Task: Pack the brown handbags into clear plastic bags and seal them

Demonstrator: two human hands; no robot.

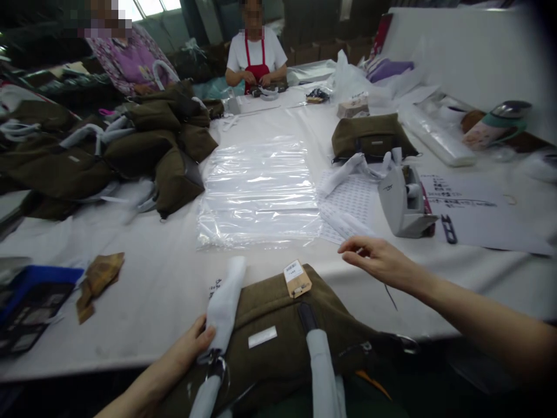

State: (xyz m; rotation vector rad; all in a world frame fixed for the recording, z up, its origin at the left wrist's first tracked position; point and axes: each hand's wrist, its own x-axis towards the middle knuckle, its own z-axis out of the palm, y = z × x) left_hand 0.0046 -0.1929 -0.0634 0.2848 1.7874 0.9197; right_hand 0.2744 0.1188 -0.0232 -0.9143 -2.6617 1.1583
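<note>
Lying across the near edge of the white surface (143,302) in the head view, one olive felt handbag (278,325), long axis running left to right, its white-wrapped handle (224,305) held upright in the closed left hand (187,348), the nearer hand. Right hand (378,261) open, fingers apart, holding nothing, raised just past the bag's far side. Clear plastic sleeve (259,194) lying flat beyond.

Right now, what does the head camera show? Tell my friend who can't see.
A left hand grips the white-wrapped strap of an olive-green bag, while a right hand hangs just above the white table. Beyond lie a clear plastic sheet and piled bags, and a person in a red apron is at the far end.
</note>
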